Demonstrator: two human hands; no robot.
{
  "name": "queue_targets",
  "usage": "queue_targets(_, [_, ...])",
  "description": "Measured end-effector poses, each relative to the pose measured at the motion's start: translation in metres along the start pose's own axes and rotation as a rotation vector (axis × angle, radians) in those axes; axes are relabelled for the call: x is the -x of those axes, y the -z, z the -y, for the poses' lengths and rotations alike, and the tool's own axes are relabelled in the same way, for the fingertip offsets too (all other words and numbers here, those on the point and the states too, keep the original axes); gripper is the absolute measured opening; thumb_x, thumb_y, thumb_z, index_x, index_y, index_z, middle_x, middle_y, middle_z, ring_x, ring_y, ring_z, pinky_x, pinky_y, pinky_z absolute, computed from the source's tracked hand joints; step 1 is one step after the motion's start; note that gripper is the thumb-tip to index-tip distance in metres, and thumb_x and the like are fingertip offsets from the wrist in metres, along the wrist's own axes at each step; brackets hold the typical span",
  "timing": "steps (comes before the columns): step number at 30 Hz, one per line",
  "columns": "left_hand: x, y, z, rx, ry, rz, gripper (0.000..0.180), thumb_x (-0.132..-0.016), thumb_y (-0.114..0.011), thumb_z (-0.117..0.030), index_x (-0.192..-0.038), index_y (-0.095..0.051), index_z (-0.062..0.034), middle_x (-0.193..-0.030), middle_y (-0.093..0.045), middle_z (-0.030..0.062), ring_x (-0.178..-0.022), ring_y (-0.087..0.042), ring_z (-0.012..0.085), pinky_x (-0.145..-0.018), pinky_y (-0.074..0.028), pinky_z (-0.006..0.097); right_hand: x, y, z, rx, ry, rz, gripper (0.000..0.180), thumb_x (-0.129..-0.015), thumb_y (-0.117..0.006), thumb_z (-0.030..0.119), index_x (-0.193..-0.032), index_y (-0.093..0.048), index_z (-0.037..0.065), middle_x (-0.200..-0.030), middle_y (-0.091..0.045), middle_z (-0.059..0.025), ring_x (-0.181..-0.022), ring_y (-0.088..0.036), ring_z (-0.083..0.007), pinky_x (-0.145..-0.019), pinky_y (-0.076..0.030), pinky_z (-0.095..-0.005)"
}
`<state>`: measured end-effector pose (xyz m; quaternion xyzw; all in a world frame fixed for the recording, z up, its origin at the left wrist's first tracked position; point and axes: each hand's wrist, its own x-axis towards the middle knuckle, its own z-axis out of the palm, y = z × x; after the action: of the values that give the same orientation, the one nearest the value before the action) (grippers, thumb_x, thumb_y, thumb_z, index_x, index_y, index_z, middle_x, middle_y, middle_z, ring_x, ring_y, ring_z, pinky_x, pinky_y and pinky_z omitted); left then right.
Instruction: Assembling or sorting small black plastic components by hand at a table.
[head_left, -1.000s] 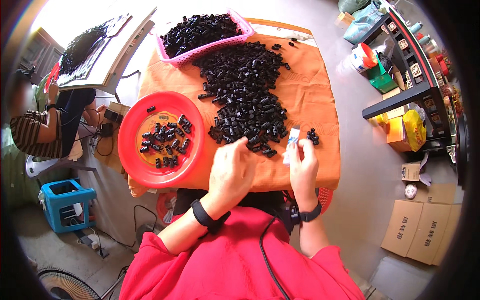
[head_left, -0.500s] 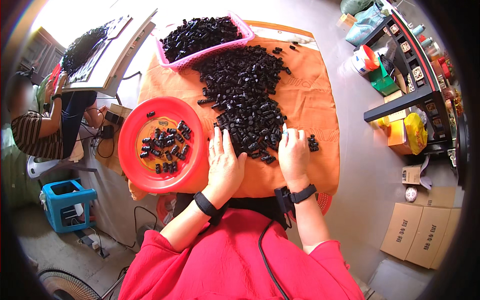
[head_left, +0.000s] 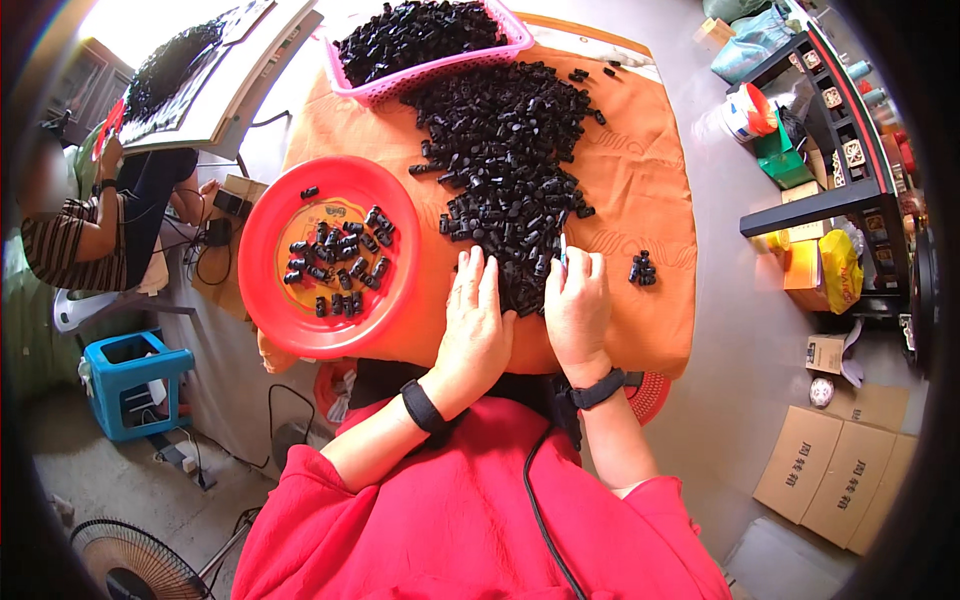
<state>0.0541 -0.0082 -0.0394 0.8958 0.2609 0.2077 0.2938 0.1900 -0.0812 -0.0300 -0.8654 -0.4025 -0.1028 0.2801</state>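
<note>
**Both hands at the pile edge**

Orange table [head_left: 640, 210] carries black pile [head_left: 510, 150], red plate [head_left: 268, 260] at left. Left hand [head_left: 474, 325] lies flat, fingers spread, touching pile's near edge. Right hand [head_left: 577, 305] pinches small white piece [head_left: 563, 246] beside pile.

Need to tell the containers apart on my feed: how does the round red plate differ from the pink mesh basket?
The round red plate is shallow and holds only a scattering of small black parts; the pink mesh basket is rectangular, deeper and heaped full. The plate overhangs the table's left edge near the left hand; the basket sits at the far edge. Both hold the same black parts.
</note>
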Motion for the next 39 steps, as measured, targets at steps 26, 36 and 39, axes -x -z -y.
queue_targets(26, [0.002, 0.032, 0.005, 0.118, 0.097, -0.059, 0.046, -0.082, -0.072, -0.005, -0.126, -0.057, -0.0046, -0.102, -0.055, 0.0157, -0.089, -0.059, 0.0335, -0.079, -0.052, 0.041, 0.004, 0.028, -0.025, -0.343, -0.121, -0.024, 0.012, -0.094, -0.063, 0.004, -0.104, -0.058, 0.000, -0.093, -0.055, -0.0130, -0.083, -0.057, -0.0259, -0.074, -0.049, -0.0378])
queue_targets(36, [-0.006, 0.031, -0.009, 0.150, -0.036, -0.067, 0.030, -0.083, -0.070, -0.003, -0.113, -0.064, -0.0042, -0.094, -0.059, 0.0150, -0.086, -0.061, 0.0337, -0.074, -0.052, 0.041, -0.002, 0.022, -0.078, -0.430, -0.349, 0.033, 0.012, -0.101, -0.053, 0.007, -0.109, -0.051, -0.002, -0.096, -0.059, -0.0145, -0.082, -0.060, -0.0243, -0.074, -0.050, -0.0376])
queue_targets(39, [-0.002, 0.030, -0.005, 0.143, -0.034, -0.051, 0.030, -0.083, -0.069, -0.003, -0.112, -0.064, -0.0043, -0.094, -0.059, 0.0151, -0.086, -0.061, 0.0336, -0.074, -0.052, 0.041, -0.013, 0.019, -0.061, -0.322, -0.239, 0.019, 0.019, -0.099, -0.058, 0.009, -0.111, -0.051, -0.002, -0.095, -0.060, -0.0170, -0.083, -0.060, -0.0305, -0.077, -0.050, -0.0413])
